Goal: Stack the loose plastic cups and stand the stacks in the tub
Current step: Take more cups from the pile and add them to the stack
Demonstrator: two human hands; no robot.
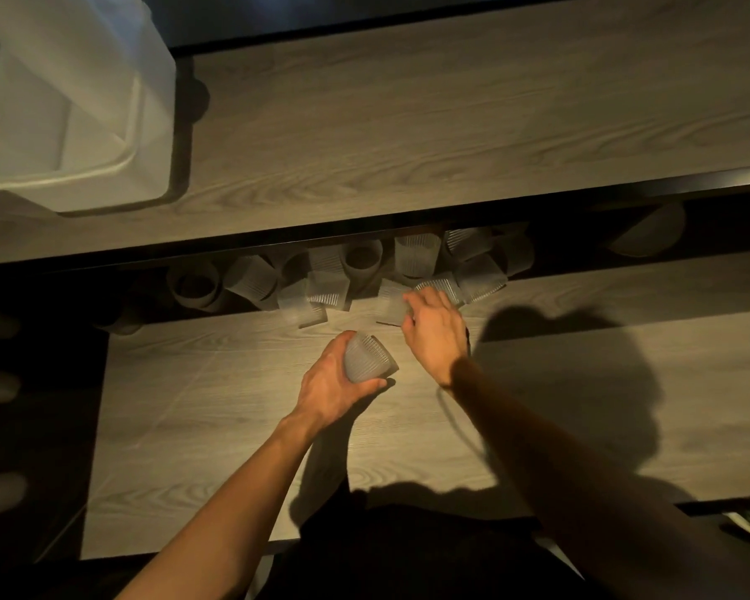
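A ribbed, translucent plastic cup sits in my left hand, my fingers wrapped around its side, held just above the near desk. My right hand reaches forward, its fingers closed on a second ribbed cup at the desk's far edge. Beyond it, a heap of loose cups lies jumbled on their sides in the dark gap between the near desk and a higher wood-grain desk. The white plastic tub stands on that higher desk, far left, well apart from the cups.
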